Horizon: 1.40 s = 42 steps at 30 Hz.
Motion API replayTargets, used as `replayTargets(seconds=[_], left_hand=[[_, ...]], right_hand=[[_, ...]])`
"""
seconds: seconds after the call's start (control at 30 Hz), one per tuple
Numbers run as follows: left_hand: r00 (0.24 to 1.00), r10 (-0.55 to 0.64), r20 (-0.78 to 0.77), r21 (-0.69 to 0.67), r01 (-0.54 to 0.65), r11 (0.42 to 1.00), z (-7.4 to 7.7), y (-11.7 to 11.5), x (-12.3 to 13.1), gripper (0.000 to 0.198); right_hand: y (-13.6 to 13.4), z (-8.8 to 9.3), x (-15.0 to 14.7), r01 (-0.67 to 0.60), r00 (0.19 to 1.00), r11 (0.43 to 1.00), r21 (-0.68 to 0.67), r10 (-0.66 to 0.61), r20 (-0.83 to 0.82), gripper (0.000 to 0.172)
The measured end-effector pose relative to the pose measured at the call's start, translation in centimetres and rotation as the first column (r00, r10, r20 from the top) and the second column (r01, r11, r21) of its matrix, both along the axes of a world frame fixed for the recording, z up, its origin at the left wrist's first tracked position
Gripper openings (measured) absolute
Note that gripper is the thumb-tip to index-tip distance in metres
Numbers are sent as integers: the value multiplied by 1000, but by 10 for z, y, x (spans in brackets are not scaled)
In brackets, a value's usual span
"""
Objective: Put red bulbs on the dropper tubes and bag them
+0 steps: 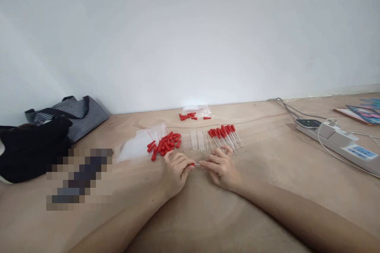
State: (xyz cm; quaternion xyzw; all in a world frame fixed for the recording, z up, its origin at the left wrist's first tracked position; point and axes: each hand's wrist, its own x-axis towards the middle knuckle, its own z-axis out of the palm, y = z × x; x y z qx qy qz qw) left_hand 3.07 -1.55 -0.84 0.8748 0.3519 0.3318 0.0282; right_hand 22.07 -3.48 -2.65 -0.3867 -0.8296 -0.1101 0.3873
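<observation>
My left hand (pixel 177 170) pinches a red rubber bulb (pixel 192 164), mostly hidden by the fingers. My right hand (pixel 221 169) grips a thin clear dropper tube (pixel 197 165) whose end meets the bulb; whether it sits inside cannot be seen. Beyond my left hand lies a heap of red rubber bulbs (pixel 168 144). Just past both hands, several bare clear tubes (pixel 194 141) lie side by side in a row. To their right, droppers with red bulbs fitted (pixel 224 134) lie in a slanted row.
Clear plastic bags (pixel 133 147) lie left of the bulb heap. More bulbs and tubes (pixel 190 116) sit near the wall. A black cloth (pixel 35 148) and striped bag (pixel 86 116) are at left, a pixelated object (pixel 84 176) nearby. A power strip (pixel 344 142) with cables stands right.
</observation>
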Motion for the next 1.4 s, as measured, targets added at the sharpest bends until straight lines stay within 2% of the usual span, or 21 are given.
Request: replayTargets(seconds=[0.17, 0.5, 0.83, 0.97, 1.13, 1.27, 1.4], left_hand=[[999, -6, -39, 26, 7, 1000, 0, -1, 1, 18], [999, -2, -48, 90, 7, 996, 3, -4, 2, 19], [1000, 6, -29, 167, -1, 986, 2, -3, 2, 19], [1000, 20, -12, 206, -17, 978, 5, 3, -3, 14], [997, 72, -23, 196, -66, 978, 5, 10, -14, 13], [995, 99, -31, 262, -88, 961, 3, 11, -16, 10], [998, 56, -25, 284, -47, 958, 3, 8, -12, 13]], right_hand=[[1, -1, -2, -2, 996, 999, 48, -2, 84, 24], [5, 1, -12, 12, 995, 998, 57, -18, 102, 19], [8, 3, -16, -13, 995, 996, -84, 22, 101, 18], [11, 6, -14, -8, 997, 995, -101, 16, 69, 17], [12, 11, -5, 1, 998, 999, -46, 1, 58, 14], [11, 10, 1, 4, 994, 998, 70, -11, 106, 12], [10, 5, 0, 15, 991, 987, 160, -36, 127, 16]])
